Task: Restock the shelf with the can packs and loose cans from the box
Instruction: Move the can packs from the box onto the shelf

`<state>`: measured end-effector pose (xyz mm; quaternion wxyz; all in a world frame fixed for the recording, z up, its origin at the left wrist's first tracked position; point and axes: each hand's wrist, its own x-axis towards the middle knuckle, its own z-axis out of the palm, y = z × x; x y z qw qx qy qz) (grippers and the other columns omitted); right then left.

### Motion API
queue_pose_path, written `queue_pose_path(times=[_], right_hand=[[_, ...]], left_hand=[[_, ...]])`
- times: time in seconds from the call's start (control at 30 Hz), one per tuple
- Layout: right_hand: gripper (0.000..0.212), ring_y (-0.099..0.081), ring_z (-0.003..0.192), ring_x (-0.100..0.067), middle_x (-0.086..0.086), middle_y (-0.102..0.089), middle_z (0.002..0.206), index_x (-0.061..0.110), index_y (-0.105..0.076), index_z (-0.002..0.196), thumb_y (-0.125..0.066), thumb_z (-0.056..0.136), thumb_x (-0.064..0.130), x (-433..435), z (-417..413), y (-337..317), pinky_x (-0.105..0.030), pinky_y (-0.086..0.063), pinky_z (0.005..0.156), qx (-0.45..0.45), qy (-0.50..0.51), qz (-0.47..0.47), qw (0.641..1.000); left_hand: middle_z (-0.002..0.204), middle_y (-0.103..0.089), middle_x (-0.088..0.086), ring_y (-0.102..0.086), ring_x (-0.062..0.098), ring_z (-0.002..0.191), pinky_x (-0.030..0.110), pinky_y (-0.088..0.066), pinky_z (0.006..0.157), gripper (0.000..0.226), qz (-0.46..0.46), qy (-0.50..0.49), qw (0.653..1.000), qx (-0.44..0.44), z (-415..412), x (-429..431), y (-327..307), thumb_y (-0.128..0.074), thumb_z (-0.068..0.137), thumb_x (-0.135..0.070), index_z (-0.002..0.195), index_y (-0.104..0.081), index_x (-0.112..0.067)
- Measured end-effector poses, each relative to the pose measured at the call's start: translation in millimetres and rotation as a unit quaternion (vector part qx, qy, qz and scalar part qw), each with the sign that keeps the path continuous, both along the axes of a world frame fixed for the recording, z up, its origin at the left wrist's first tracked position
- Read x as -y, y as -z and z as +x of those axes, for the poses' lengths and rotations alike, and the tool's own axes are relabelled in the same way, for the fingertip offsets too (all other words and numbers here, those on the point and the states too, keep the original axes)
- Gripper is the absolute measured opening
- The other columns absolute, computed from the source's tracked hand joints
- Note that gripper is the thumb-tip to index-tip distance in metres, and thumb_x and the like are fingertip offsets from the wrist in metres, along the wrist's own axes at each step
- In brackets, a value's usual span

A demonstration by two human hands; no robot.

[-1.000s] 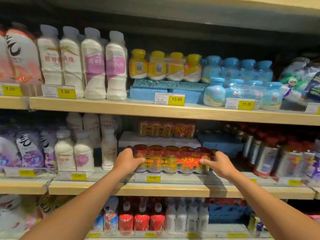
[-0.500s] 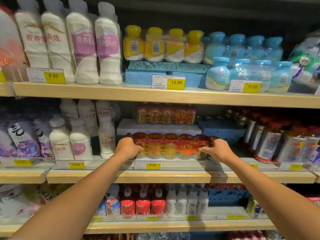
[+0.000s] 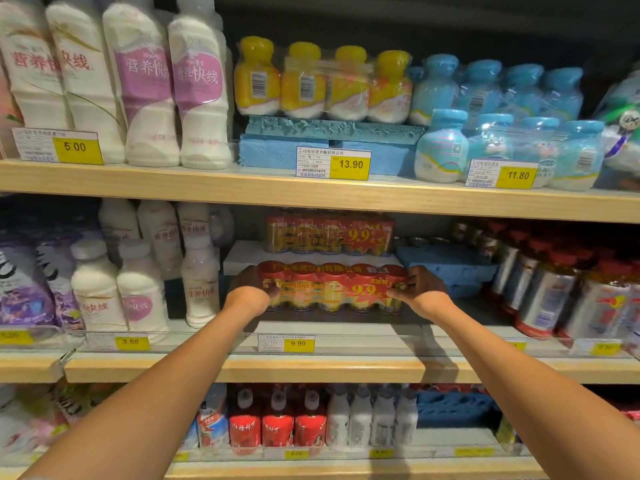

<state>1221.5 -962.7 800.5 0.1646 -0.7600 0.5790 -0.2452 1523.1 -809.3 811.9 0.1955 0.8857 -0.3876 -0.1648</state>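
— What do we record of the fixture?
— We note three tiers of shelving. The upper shelf board (image 3: 207, 188), middle shelf board (image 3: 311, 370) and lower shelf board (image 3: 346, 472) all show pale wood-toned front edges.
— Any joints?
— We see a seam (image 3: 425, 370) in the middle board's front edge, right of centre. A clear plastic rail (image 3: 398, 342) runs along its lip.
— Backing and light?
— The back panel (image 3: 381, 26) above the top tier is dark. We find the front edges well lit and the recesses beneath each board dim.
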Motion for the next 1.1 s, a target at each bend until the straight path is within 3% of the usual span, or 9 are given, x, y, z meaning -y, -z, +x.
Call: queue_pose_path(times=[0.1, 0.2, 0.57, 0.67, 0.77, 0.87, 0.97, 1.03, 1.1], right_hand=[[0.063, -0.065, 0.104, -0.029, -0.008, -0.07, 0.116, 0.013, -0.062, 0.114, -0.08, 0.071, 0.055, -1, 4, -2, -0.037, -0.051, 0.084, 0.003, 0.006, -0.003, 1.0], [0.064, -0.063, 0.109, -0.03, -0.01, -0.067, 0.121, 0.011, -0.06, 0.12, -0.079, 0.074, 0.053, -3, 6, -4, -0.038, -0.05, 0.089, 0.004, 0.005, -0.003, 1.0], [0.063, -0.063, 0.112, -0.029, -0.01, -0.066, 0.126, 0.013, -0.056, 0.126, -0.08, 0.077, 0.045, -42, 7, -17, -0.037, -0.049, 0.091, -0.003, -0.012, -0.019, 1.0], [0.061, -0.061, 0.115, -0.029, -0.011, -0.064, 0.128, 0.012, -0.055, 0.131, -0.08, 0.08, 0.037, -65, 9, -22, -0.036, -0.048, 0.091, 0.026, -0.009, -0.032, 0.999], [0.035, -0.065, 0.079, -0.022, -0.008, -0.073, 0.094, 0.01, -0.068, 0.099, -0.076, 0.083, 0.04, -87, 10, -28, -0.032, -0.049, 0.065, 0.005, -0.001, -0.032, 0.999], [0.042, -0.053, 0.059, -0.018, -0.002, -0.058, 0.065, 0.011, -0.053, 0.066, -0.076, 0.083, 0.042, -112, 12, -35, -0.031, -0.038, 0.049, 0.011, 0.019, -0.03, 0.999], [0.038, -0.06, 0.082, -0.017, -0.002, -0.064, 0.092, 0.016, -0.058, 0.09, -0.076, 0.08, 0.048, -141, 15, -44, -0.032, -0.049, 0.066, 0.007, 0.012, -0.052, 0.999], [0.055, -0.059, 0.112, -0.025, -0.006, -0.062, 0.121, 0.015, -0.058, 0.12, -0.075, 0.081, 0.05, -161, 19, -48, -0.037, -0.05, 0.088, 0.004, -0.005, -0.062, 0.998], [0.076, -0.047, 0.133, -0.028, -0.009, -0.049, 0.145, 0.008, -0.044, 0.143, -0.073, 0.084, 0.048, -187, 27, -51, -0.039, -0.042, 0.105, 0.004, -0.006, -0.065, 0.998]], left_hand=[[0.132, -0.058, 0.017, -0.058, 0.033, 0.119, 0.036, -0.047, 0.094, 0.065, -0.106, 0.013, 0.994, 0.013, 1, 3, -2, -0.07, 0.085, -0.048, 0.132, -0.052, -0.006], [0.128, -0.061, 0.016, -0.06, 0.033, 0.115, 0.037, -0.048, 0.091, 0.064, -0.132, 0.02, 0.991, 0.013, 4, 4, 1, -0.076, 0.081, -0.045, 0.128, -0.054, -0.008], [0.123, -0.063, 0.017, -0.06, 0.035, 0.113, 0.038, -0.05, 0.091, 0.047, -0.152, 0.026, 0.988, 0.012, -7, -21, -5, -0.07, 0.087, -0.032, 0.124, -0.057, -0.007], [0.113, -0.067, 0.018, -0.062, 0.034, 0.104, 0.038, -0.052, 0.088, 0.037, -0.138, 0.023, 0.99, 0.004, -9, -35, -6, -0.065, 0.091, -0.033, 0.11, -0.065, -0.001], [0.097, -0.07, 0.016, -0.062, 0.029, 0.085, 0.035, -0.052, 0.074, 0.029, -0.17, 0.042, 0.984, 0.011, -11, -51, -12, -0.067, 0.089, -0.034, 0.085, -0.065, -0.005], [0.094, -0.069, 0.013, -0.058, 0.024, 0.076, 0.031, -0.043, 0.062, 0.032, -0.202, 0.062, 0.977, 0.006, -16, -73, -20, -0.071, 0.087, -0.037, 0.077, -0.053, -0.013], [0.117, -0.065, 0.011, -0.06, 0.025, 0.1, 0.032, -0.045, 0.075, 0.036, -0.213, 0.104, 0.971, 0.001, -21, -100, -30, -0.069, 0.089, -0.037, 0.111, -0.057, -0.011], [0.135, -0.057, 0.009, -0.054, 0.026, 0.122, 0.034, -0.044, 0.092, 0.054, -0.228, 0.132, 0.965, 0.004, -23, -119, -36, -0.067, 0.091, -0.035, 0.135, -0.049, -0.008], [0.143, -0.051, 0.007, -0.048, 0.025, 0.13, 0.034, -0.042, 0.099, 0.06, -0.248, 0.159, 0.955, 0.011, -23, -143, -41, -0.066, 0.092, -0.033, 0.142, -0.043, -0.011]])
